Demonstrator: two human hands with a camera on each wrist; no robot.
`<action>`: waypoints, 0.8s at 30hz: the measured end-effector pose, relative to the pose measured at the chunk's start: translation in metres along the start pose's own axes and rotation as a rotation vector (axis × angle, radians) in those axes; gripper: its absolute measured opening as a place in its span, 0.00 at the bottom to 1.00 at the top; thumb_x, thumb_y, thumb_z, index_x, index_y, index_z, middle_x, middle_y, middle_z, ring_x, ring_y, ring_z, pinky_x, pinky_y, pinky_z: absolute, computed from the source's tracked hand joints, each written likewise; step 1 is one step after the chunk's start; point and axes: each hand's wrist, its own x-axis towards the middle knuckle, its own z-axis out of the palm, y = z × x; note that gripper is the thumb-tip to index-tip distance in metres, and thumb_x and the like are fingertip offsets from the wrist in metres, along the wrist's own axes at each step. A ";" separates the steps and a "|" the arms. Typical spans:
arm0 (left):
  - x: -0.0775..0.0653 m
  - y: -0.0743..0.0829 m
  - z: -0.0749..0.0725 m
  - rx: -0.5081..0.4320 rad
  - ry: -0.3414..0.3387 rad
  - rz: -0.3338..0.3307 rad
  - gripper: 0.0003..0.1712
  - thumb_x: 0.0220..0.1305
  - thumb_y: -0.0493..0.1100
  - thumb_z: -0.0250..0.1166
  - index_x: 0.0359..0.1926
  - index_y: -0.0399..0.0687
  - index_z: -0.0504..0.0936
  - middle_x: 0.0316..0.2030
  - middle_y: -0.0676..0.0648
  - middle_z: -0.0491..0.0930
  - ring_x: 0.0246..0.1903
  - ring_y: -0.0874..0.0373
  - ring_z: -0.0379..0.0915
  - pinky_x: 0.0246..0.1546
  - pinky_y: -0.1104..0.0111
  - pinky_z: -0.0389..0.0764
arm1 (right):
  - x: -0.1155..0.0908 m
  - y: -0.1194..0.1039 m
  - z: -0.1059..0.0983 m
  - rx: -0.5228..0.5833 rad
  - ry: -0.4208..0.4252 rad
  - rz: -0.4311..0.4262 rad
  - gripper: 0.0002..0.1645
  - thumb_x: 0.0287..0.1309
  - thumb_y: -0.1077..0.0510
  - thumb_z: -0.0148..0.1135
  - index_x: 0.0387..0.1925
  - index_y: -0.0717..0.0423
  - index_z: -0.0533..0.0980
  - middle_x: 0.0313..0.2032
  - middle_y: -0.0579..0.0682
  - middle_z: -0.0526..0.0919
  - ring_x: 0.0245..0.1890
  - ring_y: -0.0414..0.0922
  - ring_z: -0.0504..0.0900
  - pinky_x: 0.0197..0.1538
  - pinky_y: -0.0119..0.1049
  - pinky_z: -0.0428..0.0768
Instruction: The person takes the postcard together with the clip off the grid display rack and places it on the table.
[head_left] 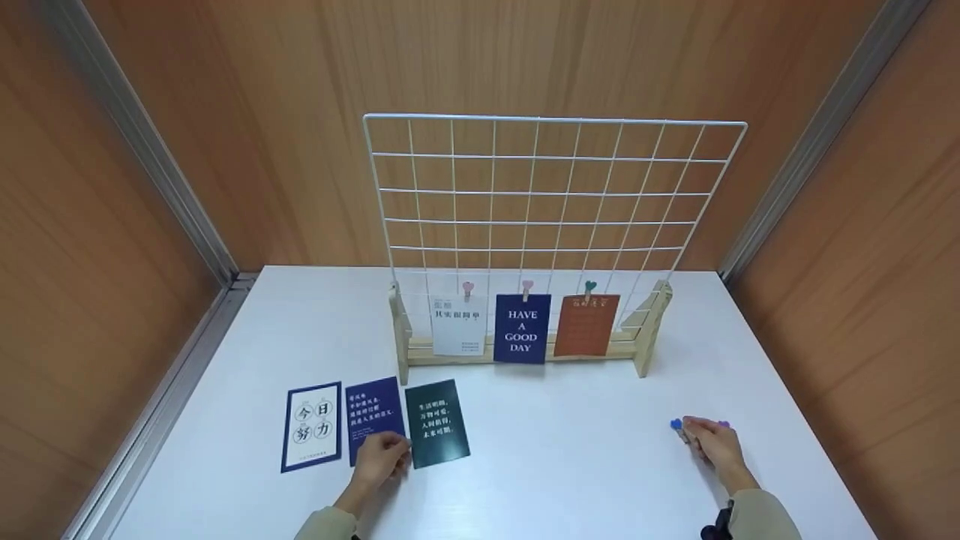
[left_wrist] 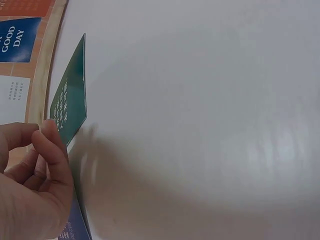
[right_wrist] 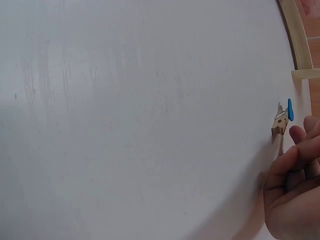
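1. Mid-frame, three paper cards [head_left: 521, 328] hang clipped on the white wire grid [head_left: 555, 118].
2. Lower left, a navy-bordered white card [head_left: 312, 426], purple-blue card [head_left: 373, 406] and dark-green card [head_left: 437, 424] lie unhung on the table [head_left: 555, 457].
3. My left grip [head_left: 382, 456] half-curls over the purple-blue card; its hold I cannot tell.
4. My right grip [head_left: 714, 444] curls beside a blue-hearted wooden clip [head_left: 677, 425]; hold hidden.

Three brown, wood-grained walls [head_left: 262, 112] are standing around a white table [head_left: 562, 457]. Grey metal posts [head_left: 151, 150] are joining them, and pale light [left_wrist: 285, 150] is reflecting softly from the table.
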 end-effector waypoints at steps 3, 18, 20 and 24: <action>0.001 0.002 -0.001 -0.011 0.013 0.008 0.12 0.59 0.37 0.55 0.36 0.29 0.76 0.21 0.45 0.74 0.19 0.58 0.69 0.18 0.68 0.72 | -0.002 -0.005 0.001 0.020 -0.011 -0.033 0.29 0.58 0.49 0.53 0.52 0.68 0.67 0.21 0.46 0.72 0.19 0.38 0.67 0.22 0.29 0.68; 0.018 0.027 0.002 -0.006 0.034 0.059 0.10 0.58 0.37 0.57 0.36 0.31 0.76 0.23 0.46 0.73 0.22 0.53 0.72 0.23 0.63 0.74 | -0.002 -0.046 0.010 0.083 -0.012 -0.162 0.28 0.57 0.51 0.55 0.51 0.70 0.69 0.17 0.47 0.70 0.15 0.36 0.65 0.19 0.28 0.66; 0.020 0.031 0.002 0.010 0.040 0.068 0.10 0.58 0.37 0.57 0.37 0.32 0.76 0.23 0.47 0.73 0.24 0.51 0.73 0.24 0.62 0.75 | -0.002 -0.053 0.011 0.067 -0.014 -0.172 0.28 0.58 0.50 0.54 0.50 0.69 0.69 0.17 0.47 0.70 0.16 0.36 0.66 0.19 0.29 0.66; 0.027 0.038 0.002 0.008 0.042 0.092 0.11 0.59 0.38 0.56 0.37 0.32 0.76 0.24 0.45 0.74 0.28 0.47 0.73 0.27 0.60 0.75 | -0.002 -0.068 0.015 0.071 -0.036 -0.184 0.27 0.58 0.50 0.54 0.51 0.68 0.69 0.19 0.47 0.70 0.17 0.37 0.66 0.22 0.30 0.69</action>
